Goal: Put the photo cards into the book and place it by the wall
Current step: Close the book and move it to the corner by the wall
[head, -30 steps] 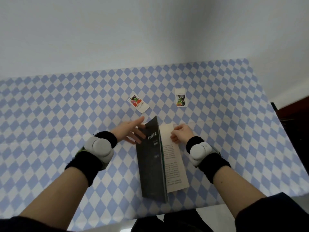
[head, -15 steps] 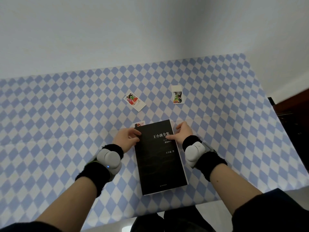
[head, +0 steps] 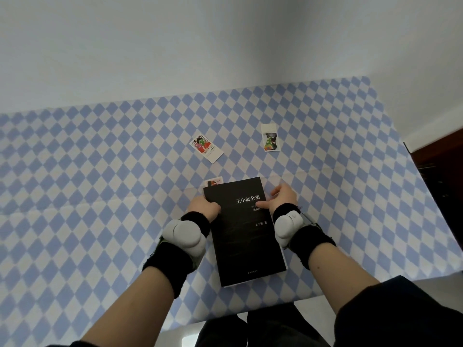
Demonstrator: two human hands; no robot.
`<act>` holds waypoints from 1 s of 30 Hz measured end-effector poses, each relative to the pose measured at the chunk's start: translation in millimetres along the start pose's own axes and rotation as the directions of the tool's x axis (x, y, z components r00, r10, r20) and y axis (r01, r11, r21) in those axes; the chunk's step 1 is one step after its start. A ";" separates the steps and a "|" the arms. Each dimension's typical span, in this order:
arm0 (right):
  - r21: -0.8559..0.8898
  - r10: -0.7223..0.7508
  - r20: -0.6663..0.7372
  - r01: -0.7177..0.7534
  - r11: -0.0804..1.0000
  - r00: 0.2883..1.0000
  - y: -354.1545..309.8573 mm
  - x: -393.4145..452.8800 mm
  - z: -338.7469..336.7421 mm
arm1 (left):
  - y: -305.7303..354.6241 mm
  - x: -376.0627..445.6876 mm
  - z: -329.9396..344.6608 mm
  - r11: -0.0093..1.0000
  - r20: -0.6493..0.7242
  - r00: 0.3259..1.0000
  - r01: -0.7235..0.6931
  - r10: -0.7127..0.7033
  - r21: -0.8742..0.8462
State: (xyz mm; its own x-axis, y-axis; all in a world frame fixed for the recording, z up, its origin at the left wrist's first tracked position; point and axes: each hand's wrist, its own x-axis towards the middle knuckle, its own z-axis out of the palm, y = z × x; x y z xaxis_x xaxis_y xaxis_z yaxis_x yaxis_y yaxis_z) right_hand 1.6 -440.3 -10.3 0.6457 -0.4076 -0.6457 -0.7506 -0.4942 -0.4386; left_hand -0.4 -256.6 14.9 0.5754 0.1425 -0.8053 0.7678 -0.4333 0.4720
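Book: a black book (head: pixel 244 231) lies shut and flat on the blue-and-white checked tablecloth (head: pixel 100 171), near the front edge of the table, cover up with white lettering, its spine to the left.
Tucked card: the top of one photo card (head: pixel 213 182) sticks out past the book's far left corner.
Left hand: the left hand (head: pixel 204 207) grips the book's left edge near the far corner, thumb on the cover, fingers curled at the edge and hidden.
Right hand: the right hand (head: pixel 283 200) rests at the book's right edge, thumb pressed on the cover, fingers bent loosely beside it; whether they clasp the edge cannot be told.
Loose cards: a second photo card (head: pixel 206 148) lies tilted on the cloth beyond the book, to the left; a third photo card (head: pixel 270 137) lies farther right, nearly square to the table; both are well apart from the book and from each other.
Wall: a pale wall (head: pixel 225 46) meets the table's far edge.
Open room: bare cloth runs from the loose cards to the wall, and widely to the left of the book.
Right edge: the cloth ends at the table's right side, with dark wooden furniture (head: pixel 441 156) beyond.
Near edge: the cloth drops off just behind the book's near end.
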 end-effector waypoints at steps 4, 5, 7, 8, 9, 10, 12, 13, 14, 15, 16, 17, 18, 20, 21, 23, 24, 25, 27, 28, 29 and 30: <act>0.079 0.013 -0.044 -0.009 0.997 0.999 3.6 -7.5 1.1 | 7.4 -11.5 -1.9 0.998 0.064 0.998 0.010 -0.006 -0.066; 0.107 0.031 -0.034 -0.027 0.994 0.999 4.8 -7.3 -0.1 | 7.9 -12.7 -2.3 0.995 0.083 0.997 0.007 0.001 -0.103; 0.178 0.087 -0.020 -0.082 0.981 0.996 7.6 -6.0 -3.7 | 6.7 -14.5 -4.0 0.985 0.098 0.995 -0.019 0.036 -0.173; 0.209 0.109 -0.015 -0.104 0.972 0.994 8.2 -5.6 -5.1 | 5.2 -14.5 -5.4 0.981 0.093 0.993 -0.048 0.066 -0.188; 0.221 0.122 -0.002 -0.118 0.968 0.993 8.7 -5.2 -6.5 | 3.1 -15.3 -6.1 0.978 0.081 0.993 -0.070 0.088 -0.197; 0.236 0.129 0.008 -0.127 0.963 0.992 9.5 -4.3 -6.7 | 1.2 -16.4 -7.3 0.975 0.064 0.992 -0.094 0.109 -0.200; 0.279 0.144 0.027 -0.146 0.949 0.989 13.0 -2.4 -6.2 | -2.6 -18.6 -9.2 0.968 0.047 0.990 -0.122 0.135 -0.218; 0.306 0.148 0.032 -0.150 0.940 0.989 15.5 -1.2 -5.1 | -3.4 -20.0 -9.8 0.965 0.062 0.988 -0.122 0.140 -0.233; 0.335 0.148 0.033 -0.150 0.930 0.988 18.7 1.0 -3.6 | -2.7 -21.0 -9.8 0.963 0.089 0.985 -0.126 0.151 -0.237; 0.359 0.146 0.036 -0.149 0.921 0.989 21.5 3.1 -2.3 | -0.9 -22.8 -9.7 0.965 0.122 0.979 -0.134 0.164 -0.224; 0.384 0.148 0.037 -0.151 0.911 0.988 24.4 5.9 -1.5 | 0.9 -23.2 -9.1 0.969 0.162 0.972 -0.137 0.172 -0.207; 0.409 0.155 0.041 -0.159 0.899 0.987 26.5 7.7 -1.6 | 3.6 -23.1 -7.2 0.972 0.202 0.964 -0.134 0.172 -0.191; 0.435 0.163 0.047 -0.167 0.885 0.986 28.2 8.6 -3.0 | 6.1 -22.7 -4.3 0.977 0.238 0.957 -0.126 0.166 -0.175; 0.465 0.168 0.070 -0.181 0.866 0.983 29.1 8.4 -8.3 | 13.8 -23.0 2.4 0.985 0.285 0.948 -0.109 0.143 -0.132; 0.476 0.173 0.089 -0.195 0.858 0.981 27.6 6.9 -12.6 | 20.1 -22.0 5.3 0.987 0.292 0.947 -0.105 0.136 -0.117; 0.509 0.172 0.142 -0.221 0.832 0.975 28.3 8.1 -17.2 | 35.0 -21.7 8.3 0.990 0.298 0.945 -0.122 0.137 -0.068; 0.540 0.159 0.163 -0.223 0.812 0.974 29.7 10.9 -19.9 | 44.0 -21.8 9.9 0.990 0.302 0.943 -0.139 0.142 -0.031; 0.565 0.145 0.183 -0.224 0.794 0.972 31.0 13.8 -23.4 | 54.0 -22.0 11.3 0.989 0.306 0.942 -0.149 0.142 0.000; 0.595 0.117 0.220 -0.229 0.770 0.968 33.9 23.4 -32.7 | 72.8 -18.8 16.6 0.984 0.308 0.938 -0.177 0.163 0.020; 0.605 0.103 0.240 -0.232 0.761 0.965 34.8 28.9 -40.5 | 82.9 -17.6 21.6 0.980 0.303 0.936 -0.196 0.180 0.023; 0.620 0.082 0.258 -0.230 0.750 0.963 35.1 34.0 -47.9 | 93.1 -17.3 26.8 0.977 0.300 0.934 -0.211 0.193 0.029; 0.644 0.064 0.273 -0.232 0.729 0.960 36.3 41.5 -57.8 | 105.0 -16.6 34.4 0.974 0.295 0.933 -0.225 0.206 0.032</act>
State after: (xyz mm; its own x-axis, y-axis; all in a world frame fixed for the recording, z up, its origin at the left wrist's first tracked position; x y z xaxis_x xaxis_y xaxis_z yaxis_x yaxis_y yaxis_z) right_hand 9.3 -519.6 -16.9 0.5336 -0.2134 -0.8184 -0.7871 0.2288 -0.5729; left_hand 61.0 -335.1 65.5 0.6121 -0.2190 -0.7599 0.6089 -0.4826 0.6296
